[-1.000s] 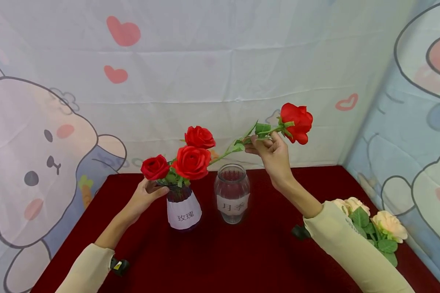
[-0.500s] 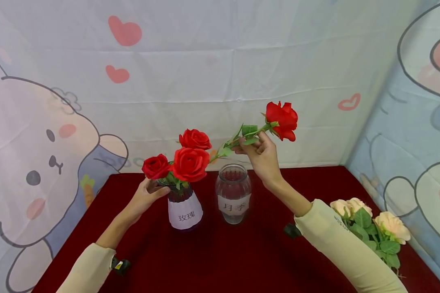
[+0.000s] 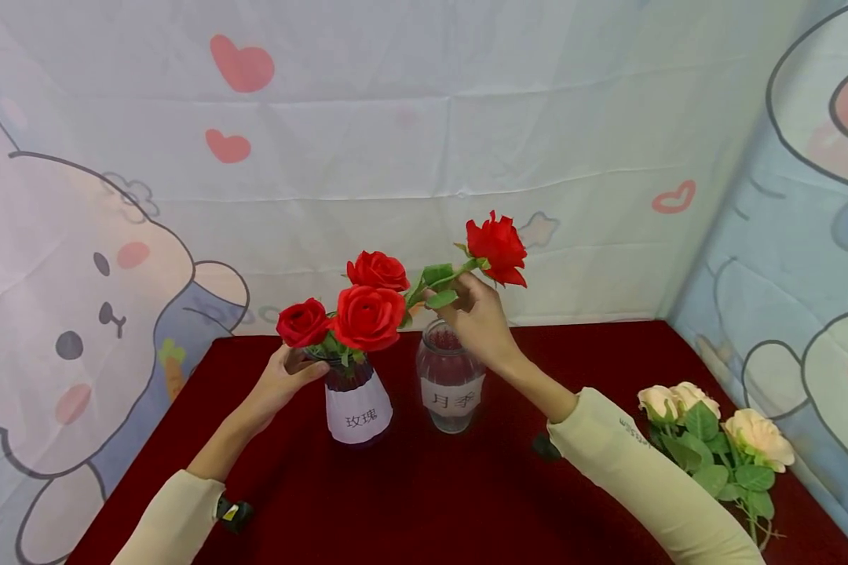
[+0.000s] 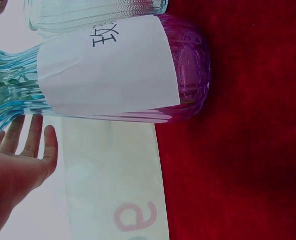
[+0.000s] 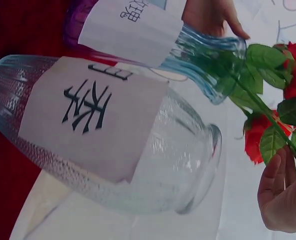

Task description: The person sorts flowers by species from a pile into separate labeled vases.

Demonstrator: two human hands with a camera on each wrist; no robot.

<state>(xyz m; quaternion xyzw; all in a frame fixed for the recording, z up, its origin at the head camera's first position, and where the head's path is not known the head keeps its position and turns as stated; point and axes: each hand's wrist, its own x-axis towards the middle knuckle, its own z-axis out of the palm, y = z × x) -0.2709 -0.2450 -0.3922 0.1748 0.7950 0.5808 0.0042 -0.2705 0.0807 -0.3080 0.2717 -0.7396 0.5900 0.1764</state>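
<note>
My left hand [image 3: 277,386] is at the neck of a blue-and-purple glass vase [image 3: 344,380], which wears a white paper label. In the left wrist view its straight fingers [image 4: 35,137] touch the side of the neck. Several red roses [image 3: 369,318] stand in this vase. My right hand [image 3: 479,323] pinches the stem of another red rose [image 3: 496,247] just below its bloom, in front of the backdrop. That rose's leafy stem [image 5: 258,101] slants down left, its lower end inside the vase's mouth. Beneath the right hand, a clear glass jar [image 3: 452,424] with its own label stands upright, holding no flowers.
On the right of the dark red tablecloth [image 3: 438,502] lie several cream-coloured roses [image 3: 758,438] with green leaves, close to the right forearm. A pale cartoon-printed cloth backdrop [image 3: 367,125] rises behind the table and along its sides.
My right hand has come left and lower with the red rose, now overlapping the clear jar's rim; the stem has slid further into the vase. My left hand stays at the vase.
</note>
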